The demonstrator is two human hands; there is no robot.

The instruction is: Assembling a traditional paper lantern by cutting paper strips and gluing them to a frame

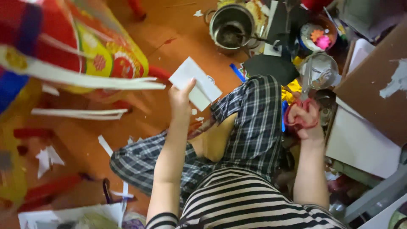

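Two hands up over the lap: left hand [180,99] pinches a white paper [196,83] at its near edge, fingers closed on it, paper sticking out far-right of the hand. Right hand [306,121], well apart to the right, fist closed through red handles of scissors [304,97], blades pointing far. Metal pot [232,27] on the orange floor [169,38] beyond. Glass bowl [323,70] just past the scissors. Cardboard [377,85] at right. Paper scraps [48,159] lie left.
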